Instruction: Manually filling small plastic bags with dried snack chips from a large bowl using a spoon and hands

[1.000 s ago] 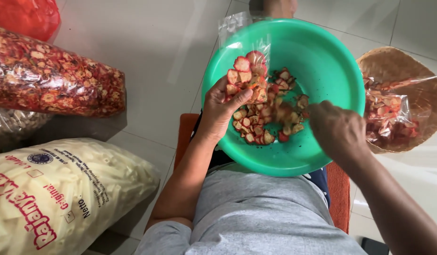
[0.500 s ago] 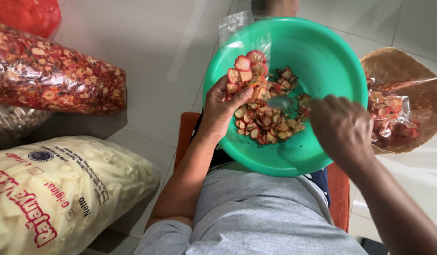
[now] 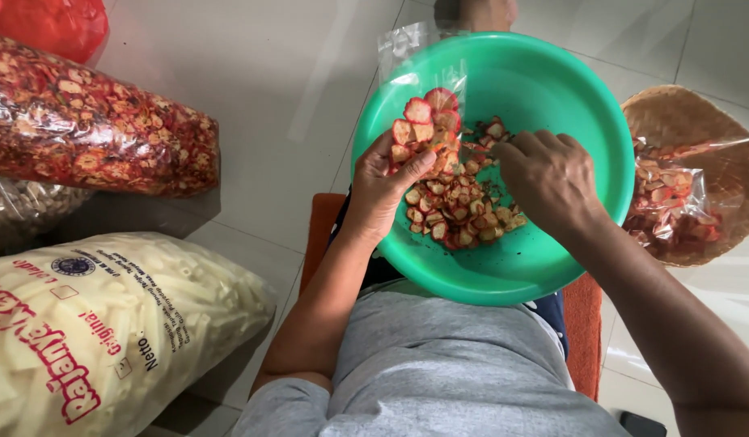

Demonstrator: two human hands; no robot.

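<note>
Chips (image 3: 459, 210), red-edged and round, lie heaped in a green bowl (image 3: 552, 267) on the person's lap. Left hand (image 3: 382, 182) grips a small clear bag (image 3: 427, 121) partly filled with chips, held up over the bowl's left side. Right hand (image 3: 548, 178) has its fingers curled down among the loose chips; what they pinch I cannot tell. At right, a woven basket (image 3: 698, 121) holds filled bags. At left lie large sacks (image 3: 99, 121).
</note>
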